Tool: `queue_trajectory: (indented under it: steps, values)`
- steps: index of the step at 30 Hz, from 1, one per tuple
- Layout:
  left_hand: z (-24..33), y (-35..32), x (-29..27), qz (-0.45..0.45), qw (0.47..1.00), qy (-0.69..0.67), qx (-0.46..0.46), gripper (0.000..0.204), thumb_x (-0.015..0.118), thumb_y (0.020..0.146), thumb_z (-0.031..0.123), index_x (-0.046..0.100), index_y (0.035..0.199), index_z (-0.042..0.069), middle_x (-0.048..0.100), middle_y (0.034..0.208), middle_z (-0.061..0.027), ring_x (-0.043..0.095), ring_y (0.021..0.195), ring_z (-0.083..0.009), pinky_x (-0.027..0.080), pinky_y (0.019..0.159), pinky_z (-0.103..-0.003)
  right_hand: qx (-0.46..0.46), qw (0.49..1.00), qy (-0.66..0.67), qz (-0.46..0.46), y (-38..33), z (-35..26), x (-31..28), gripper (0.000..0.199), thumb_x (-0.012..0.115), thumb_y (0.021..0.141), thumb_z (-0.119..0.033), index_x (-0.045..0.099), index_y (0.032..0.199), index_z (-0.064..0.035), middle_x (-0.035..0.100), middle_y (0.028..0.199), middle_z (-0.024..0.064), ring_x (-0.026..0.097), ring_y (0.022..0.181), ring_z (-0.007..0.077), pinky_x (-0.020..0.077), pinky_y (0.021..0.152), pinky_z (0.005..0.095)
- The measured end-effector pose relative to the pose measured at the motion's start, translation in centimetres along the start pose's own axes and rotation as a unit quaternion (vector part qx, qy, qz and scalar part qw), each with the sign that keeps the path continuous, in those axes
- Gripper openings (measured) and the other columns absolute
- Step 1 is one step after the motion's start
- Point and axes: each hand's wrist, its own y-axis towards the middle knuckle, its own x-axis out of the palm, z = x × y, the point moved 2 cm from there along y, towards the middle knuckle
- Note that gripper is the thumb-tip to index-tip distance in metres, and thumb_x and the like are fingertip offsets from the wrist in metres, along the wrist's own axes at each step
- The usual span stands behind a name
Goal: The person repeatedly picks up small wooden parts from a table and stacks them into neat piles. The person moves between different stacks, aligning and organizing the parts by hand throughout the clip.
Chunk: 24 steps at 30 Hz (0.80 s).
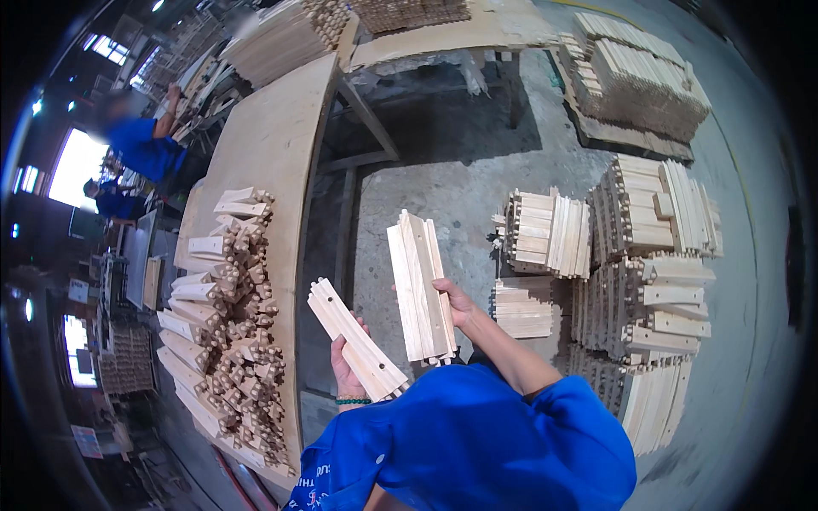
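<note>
Two hands (345, 368) (457, 303), each gripping one bundle of wooden slats (355, 338) (420, 288); two other people in blue (146, 145) (115, 203).

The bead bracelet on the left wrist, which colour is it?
Green bead bracelet, clearest in the head view.

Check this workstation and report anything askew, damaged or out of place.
Nothing looks damaged or spilled. The left hand holds one wooden piece, the right hand a small bundle. The doweled parts on the workbench lie loosely jumbled, unlike the neat floor stacks.
</note>
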Motion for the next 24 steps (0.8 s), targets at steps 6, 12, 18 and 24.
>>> queue_trajectory:
  steps: [6,12,18,24]
  values:
    - [0.5,-0.1,-0.6,0.034,0.999,-0.004,0.033,0.055,0.058,0.084,0.012,0.039,0.135,0.005,0.055,0.12,-0.0194,0.058,0.108,-0.03,0.05,0.092,-0.042,0.015,0.998,-0.052,0.026,0.4,-0.4,0.2,0.081,0.066,0.073,-0.021,0.027,0.14,0.0013,0.04,0.136,0.0245,0.05,0.118,0.0355,0.0416,0.101,0.0479]
    - [1.0,-0.8,-0.8,0.049,0.996,0.062,0.05,0.058,0.063,0.081,0.017,0.038,0.13,-0.003,0.054,0.121,-0.0208,0.057,0.108,-0.031,0.051,0.09,-0.042,0.032,0.997,-0.067,0.01,0.9,0.1,0.4,0.08,0.065,0.073,-0.02,0.026,0.14,0.003,0.041,0.136,0.0238,0.05,0.118,0.034,0.042,0.101,0.0456]
    - [1.4,-0.5,0.0,0.063,0.991,0.114,0.037,0.061,0.063,0.081,0.018,0.037,0.13,-0.007,0.054,0.12,-0.0206,0.057,0.108,-0.0299,0.048,0.094,-0.042,0.027,0.994,-0.09,0.047,0.8,-0.7,-0.7,0.075,0.067,0.073,-0.018,0.032,0.138,0.0006,0.044,0.133,0.0249,0.051,0.117,0.0361,0.0425,0.099,0.0505]
    - [1.2,0.2,0.1,0.055,0.992,0.113,0.016,0.059,0.066,0.079,0.017,0.04,0.128,-0.005,0.056,0.117,-0.0195,0.058,0.105,-0.0289,0.049,0.092,-0.043,0.012,0.985,-0.107,0.135,0.5,-1.5,-1.3,0.059,0.07,0.072,-0.014,0.048,0.125,0.0006,0.062,0.111,0.0186,0.061,0.101,0.033,0.0488,0.092,0.0494]
